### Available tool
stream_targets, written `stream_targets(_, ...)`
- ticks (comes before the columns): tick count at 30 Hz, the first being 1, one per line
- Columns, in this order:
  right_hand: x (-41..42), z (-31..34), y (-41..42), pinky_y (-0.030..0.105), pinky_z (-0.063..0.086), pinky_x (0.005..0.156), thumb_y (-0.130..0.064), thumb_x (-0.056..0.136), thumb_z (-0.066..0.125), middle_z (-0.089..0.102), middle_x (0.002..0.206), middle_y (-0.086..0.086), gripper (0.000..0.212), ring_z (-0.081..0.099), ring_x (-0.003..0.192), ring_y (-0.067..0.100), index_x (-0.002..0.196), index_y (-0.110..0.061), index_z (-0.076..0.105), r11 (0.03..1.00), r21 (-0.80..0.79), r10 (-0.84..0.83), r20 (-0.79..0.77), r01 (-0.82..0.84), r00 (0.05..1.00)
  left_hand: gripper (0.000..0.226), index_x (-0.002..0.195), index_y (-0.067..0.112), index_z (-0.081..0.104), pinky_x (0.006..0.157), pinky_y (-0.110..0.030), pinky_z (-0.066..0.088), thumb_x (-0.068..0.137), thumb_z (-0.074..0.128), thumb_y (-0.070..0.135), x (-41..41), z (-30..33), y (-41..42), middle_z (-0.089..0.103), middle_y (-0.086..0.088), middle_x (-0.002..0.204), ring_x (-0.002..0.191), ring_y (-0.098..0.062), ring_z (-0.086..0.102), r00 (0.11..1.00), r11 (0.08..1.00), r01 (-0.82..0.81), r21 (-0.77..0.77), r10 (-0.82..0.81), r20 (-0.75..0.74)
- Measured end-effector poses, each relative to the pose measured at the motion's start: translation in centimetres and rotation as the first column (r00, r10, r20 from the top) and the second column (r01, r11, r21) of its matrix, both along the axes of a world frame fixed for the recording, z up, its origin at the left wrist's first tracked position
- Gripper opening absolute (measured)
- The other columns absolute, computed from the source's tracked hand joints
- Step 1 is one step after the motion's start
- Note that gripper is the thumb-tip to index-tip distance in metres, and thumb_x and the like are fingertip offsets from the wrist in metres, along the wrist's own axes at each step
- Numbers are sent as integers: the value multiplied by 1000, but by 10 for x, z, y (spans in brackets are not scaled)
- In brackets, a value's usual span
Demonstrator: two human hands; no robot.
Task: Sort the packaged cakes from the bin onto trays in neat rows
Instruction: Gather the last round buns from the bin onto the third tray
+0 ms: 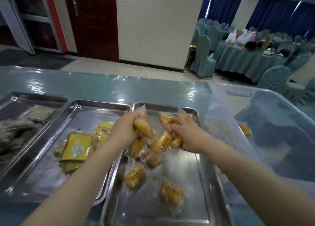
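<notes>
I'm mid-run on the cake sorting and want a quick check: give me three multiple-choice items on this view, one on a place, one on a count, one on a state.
1. Where does the clear plastic bin stand?
A. Right of the trays
B. Left of the trays
C. On the floor

2. How many steel trays show?
A. One
B. Three
C. Five

3. What is the left hand doing?
A. Lying flat on the table
B. Hanging idle
C. Gripping a wrapped golden cake

Answers:
1 A, the bin sits beside the right tray.
2 B, the left tray, middle tray and right tray lie side by side.
3 C, its fingers curl round the cake above the right tray, while the right hand holds more cakes.
</notes>
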State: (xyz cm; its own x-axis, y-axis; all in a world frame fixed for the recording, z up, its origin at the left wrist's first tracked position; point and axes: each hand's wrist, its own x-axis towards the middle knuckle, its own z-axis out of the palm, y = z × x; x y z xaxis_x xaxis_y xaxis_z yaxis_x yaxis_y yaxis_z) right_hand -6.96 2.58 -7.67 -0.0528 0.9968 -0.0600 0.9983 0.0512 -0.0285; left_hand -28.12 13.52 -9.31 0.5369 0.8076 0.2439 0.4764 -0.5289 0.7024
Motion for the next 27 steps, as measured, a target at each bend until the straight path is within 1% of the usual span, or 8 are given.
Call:
stream_targets(3,-10,-30,-9,53,14,116,-28,77,72,4,159,-6,78,-1,145,31,141,-40,30,994,-76,-75,47,78,996,51,103,32,56,88,-34,45,63,71,5,0,-31,2,58,2,114,106,-21,55,993,990,104,-94,-108,-39)
stream_targets(6,-15,-47,-19,58,6,114,-34,72,79,-18,157,-9,101,-21,143,31,144,-47,9,964,-127,-226,76,234,971,99,143,27,29,106,-38,36,59,80,15,3,-54,1,26,-1,151,136,-23,31,940,938,241,-250,-290,-180)
stream_targets(8,-16,-51,-22,58,11,115,-34,75,77,-17,158,-4,97,-18,143,33,145,-44,11,949,-101,-292,74,298,954,123,148,38,1,101,-34,41,60,84,16,2,-60,-2,0,6,157,141,-23,20,899,890,274,-364,-372,-232)
stream_targets(10,-16,-51,-23,55,15,115,-32,81,72,-8,160,-1,82,-10,145,30,145,-39,21,942,-66,-326,38,328,945,128,144,47,-9,93,-26,46,61,85,18,2,-60,-1,-9,12,156,141,-20,20,892,868,298,-397,-402,-209)
stream_targets(14,-14,-43,-28,45,17,117,-37,89,61,13,159,2,60,4,146,25,142,-30,35,933,23,-358,-37,358,933,107,149,35,6,109,-39,33,71,79,33,8,-48,6,13,5,157,140,-17,24,933,918,283,-277,-331,-143)
stream_targets(17,-5,-21,-30,38,19,114,-36,89,60,25,155,3,55,14,144,23,140,-26,41,935,89,-336,-97,344,937,84,146,35,18,95,-30,42,80,70,38,18,-30,3,31,7,150,115,-10,52,964,944,232,-235,-255,-71)
stream_targets(19,3,-2,-32,34,22,112,-35,89,61,33,150,2,54,22,140,21,139,-25,43,931,121,-326,-155,345,933,75,144,37,24,88,-25,39,82,67,39,27,-18,-3,36,9,148,105,-3,53,967,949,240,-203,-252,-37)
stream_targets(27,60,60,-81,25,30,97,-35,89,60,50,135,-8,44,42,125,13,132,-30,49,901,280,-265,-247,331,932,50,122,53,40,98,-31,39,80,63,40,95,35,-47,52,29,119,116,2,49,943,940,299,-164,-265,203)
